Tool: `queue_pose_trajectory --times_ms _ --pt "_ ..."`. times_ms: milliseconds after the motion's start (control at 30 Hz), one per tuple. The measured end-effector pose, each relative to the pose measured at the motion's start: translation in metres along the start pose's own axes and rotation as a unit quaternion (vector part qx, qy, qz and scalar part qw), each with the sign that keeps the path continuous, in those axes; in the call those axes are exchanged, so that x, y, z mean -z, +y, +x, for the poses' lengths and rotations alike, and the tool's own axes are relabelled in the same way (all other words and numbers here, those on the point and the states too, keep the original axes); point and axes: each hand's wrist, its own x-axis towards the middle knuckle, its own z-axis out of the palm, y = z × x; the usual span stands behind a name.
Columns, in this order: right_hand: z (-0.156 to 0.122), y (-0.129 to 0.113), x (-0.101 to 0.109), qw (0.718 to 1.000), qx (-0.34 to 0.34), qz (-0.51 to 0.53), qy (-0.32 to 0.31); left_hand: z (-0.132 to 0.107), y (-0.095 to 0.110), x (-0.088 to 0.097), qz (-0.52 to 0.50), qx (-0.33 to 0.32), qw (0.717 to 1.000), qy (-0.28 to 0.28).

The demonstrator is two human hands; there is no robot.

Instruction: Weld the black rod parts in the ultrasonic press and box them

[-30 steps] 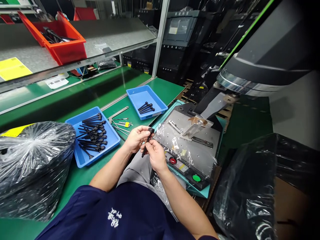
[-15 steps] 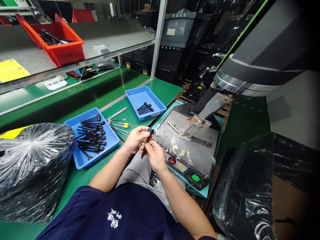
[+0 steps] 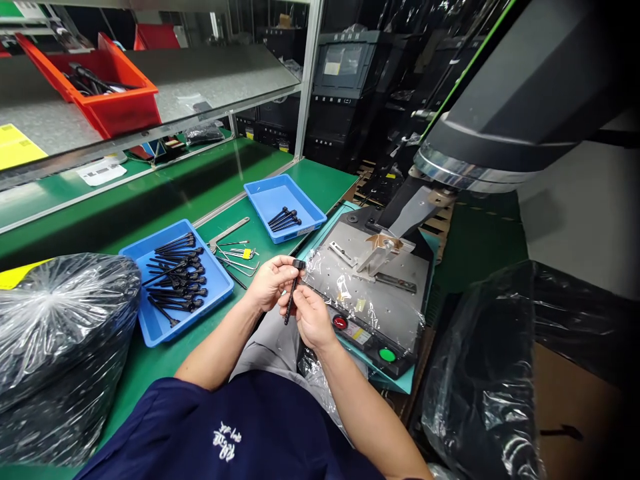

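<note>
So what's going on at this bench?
A person seated at a green bench holds one slim black rod-shaped part upright between both hands. The left hand pinches it near its head and the right hand grips it lower down. A larger blue tray to the left holds many similar parts, and a smaller blue tray further back holds a few. A plastic-covered machine plate sits just to the right.

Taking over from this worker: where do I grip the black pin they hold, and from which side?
Probably the bare lower shaft, from the near end: the left hand pinches the head of the black pin, the right hand its middle.
</note>
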Motion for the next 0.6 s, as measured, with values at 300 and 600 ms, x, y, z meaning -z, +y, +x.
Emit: queue_pose_trajectory --times_ms 300,600 --pt "-0.005 -0.009 0.014 0.999 0.01 0.039 0.007 0.01 -0.009 -0.011 0.022 -0.006 0.999 -0.028" --pt "-0.002 -0.009 0.024 0.999 0.045 0.012 -0.002 0.008 -0.01 -0.021 0.07 -0.047 0.995 -0.054"
